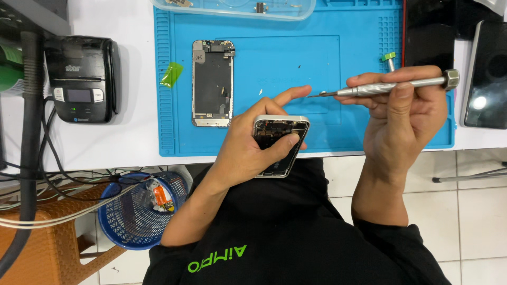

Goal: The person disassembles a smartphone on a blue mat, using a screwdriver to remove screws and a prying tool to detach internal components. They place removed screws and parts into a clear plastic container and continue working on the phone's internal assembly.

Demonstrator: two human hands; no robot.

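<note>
Metal screwdriver [391,86], matt blue mat [364,58].

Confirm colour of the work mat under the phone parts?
Bright blue work mat, clearest in the head view.

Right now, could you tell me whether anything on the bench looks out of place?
Only small things: a crumpled green film scrap hangs half off the blue repair mat's left edge, and a green-capped bit lies loose near its right edge. Nothing looks spilled.

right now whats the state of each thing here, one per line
left hand: gripping the opened phone
opened phone: back off, insides showing
right hand: pinching the screwdriver
screwdriver: level, tip pointing left
phone frame: flat on the blue mat
small printer: lights on
</note>
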